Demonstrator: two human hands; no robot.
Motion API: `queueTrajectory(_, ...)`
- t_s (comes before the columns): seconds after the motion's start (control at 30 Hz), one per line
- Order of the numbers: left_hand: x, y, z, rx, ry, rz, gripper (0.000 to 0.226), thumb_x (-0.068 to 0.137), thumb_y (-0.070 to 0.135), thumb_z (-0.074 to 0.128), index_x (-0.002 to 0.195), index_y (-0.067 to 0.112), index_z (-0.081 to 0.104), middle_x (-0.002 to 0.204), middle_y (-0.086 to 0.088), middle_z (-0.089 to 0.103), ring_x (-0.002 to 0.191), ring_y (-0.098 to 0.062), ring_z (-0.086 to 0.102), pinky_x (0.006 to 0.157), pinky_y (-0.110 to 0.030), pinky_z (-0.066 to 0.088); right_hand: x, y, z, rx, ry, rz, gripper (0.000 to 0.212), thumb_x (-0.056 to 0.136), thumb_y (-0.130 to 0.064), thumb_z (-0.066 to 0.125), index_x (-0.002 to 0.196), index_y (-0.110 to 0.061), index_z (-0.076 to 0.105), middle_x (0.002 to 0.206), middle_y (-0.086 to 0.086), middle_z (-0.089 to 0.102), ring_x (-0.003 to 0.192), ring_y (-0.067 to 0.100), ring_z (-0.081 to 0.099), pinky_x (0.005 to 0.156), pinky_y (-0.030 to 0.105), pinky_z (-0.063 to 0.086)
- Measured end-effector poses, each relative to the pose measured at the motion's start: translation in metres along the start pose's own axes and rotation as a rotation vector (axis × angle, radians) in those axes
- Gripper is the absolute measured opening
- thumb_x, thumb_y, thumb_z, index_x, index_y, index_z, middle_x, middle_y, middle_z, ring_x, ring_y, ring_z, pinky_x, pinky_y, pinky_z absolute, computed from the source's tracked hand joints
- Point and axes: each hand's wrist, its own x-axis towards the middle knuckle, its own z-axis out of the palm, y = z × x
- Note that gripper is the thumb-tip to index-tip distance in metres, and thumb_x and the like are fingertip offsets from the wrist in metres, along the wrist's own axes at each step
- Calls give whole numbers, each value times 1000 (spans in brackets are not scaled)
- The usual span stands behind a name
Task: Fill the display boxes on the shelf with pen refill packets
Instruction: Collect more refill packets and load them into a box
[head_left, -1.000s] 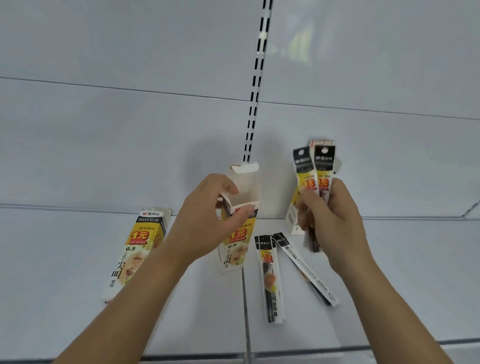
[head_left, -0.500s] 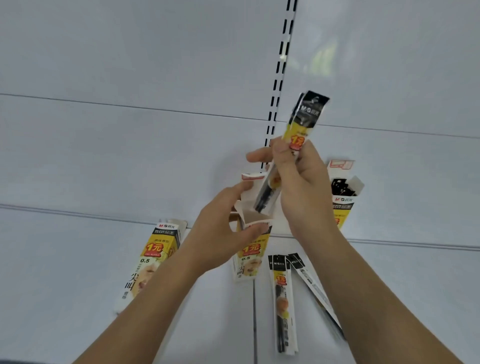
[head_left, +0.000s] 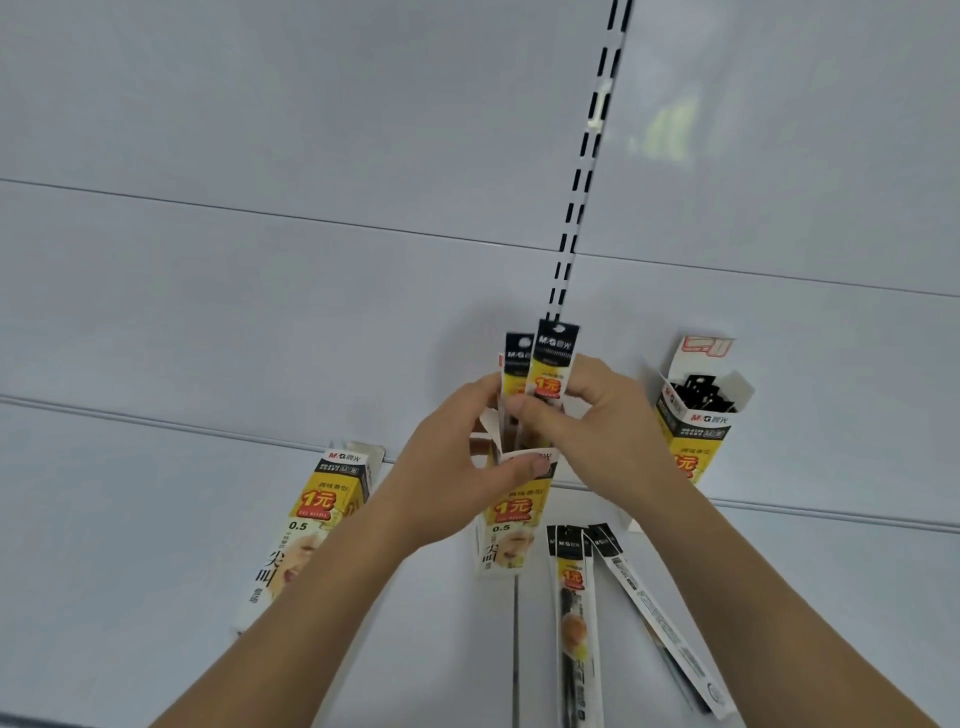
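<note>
Left hand (head_left: 457, 467) is wrapped around the open top of the middle display box (head_left: 511, 519), thumb pressed on its front upper edge, fingers curled behind. Right hand (head_left: 587, 415) is pinched on two refill packets (head_left: 545, 374), held upright with lower ends inside the box mouth and black headers sticking out above. Middle box is stood on the white shelf (head_left: 130, 519) against the back panel. A closed box (head_left: 306, 525) is seen to its left, leaned back, apart from the hands. An open box (head_left: 691, 421) with black packet tops showing is stood to the right, near the right wrist. Two loose packets are laid flat on the shelf in front: one face up (head_left: 571, 618), one angled with back side up (head_left: 660, 618), tops nearly touching.
</note>
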Motion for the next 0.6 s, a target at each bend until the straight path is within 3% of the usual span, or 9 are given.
queueTrajectory(0.2, 1, -3, -2, -4, 4, -20, 76, 89, 43, 82, 153, 40, 43, 137, 29, 54, 111, 6, 56, 97, -18, 49, 8, 1, -12, -64, -66, -93, 22, 93, -28, 78, 110, -41, 76, 99, -20, 73, 110, 4, 66, 101, 36, 53)
queueTrajectory(0.33, 1, -3, -1, -19, -6, -25, 74, 88, 43, 82, 152, 40, 44, 137, 27, 55, 105, 7, 55, 98, -22, 51, 12, 3, -20, -233, -123, -126, 16, 90, -33, 80, 105, -38, 79, 99, -20, 72, 105, 2, 62, 96, 36, 52)
queueTrajectory(0.5, 3, -1, -2, -50, -13, -49, 69, 88, 39, 83, 148, 39, 48, 118, 40, 54, 94, 8, 58, 97, -23, 55, 17, 4, -20, -424, -190, -147, 15, 93, -32, 77, 107, -36, 79, 104, -22, 65, 106, 3, 55, 94, 30, 49)
queueTrajectory(0.6, 5, 1, 0, -61, 13, -29, 64, 89, 33, 83, 144, 39, 51, 113, 41, 55, 88, 6, 58, 97, -27, 55, 19, 5, -20, -454, -159, -145, 16, 94, -32, 75, 109, -36, 78, 106, -19, 63, 98, -2, 53, 83, 20, 42)
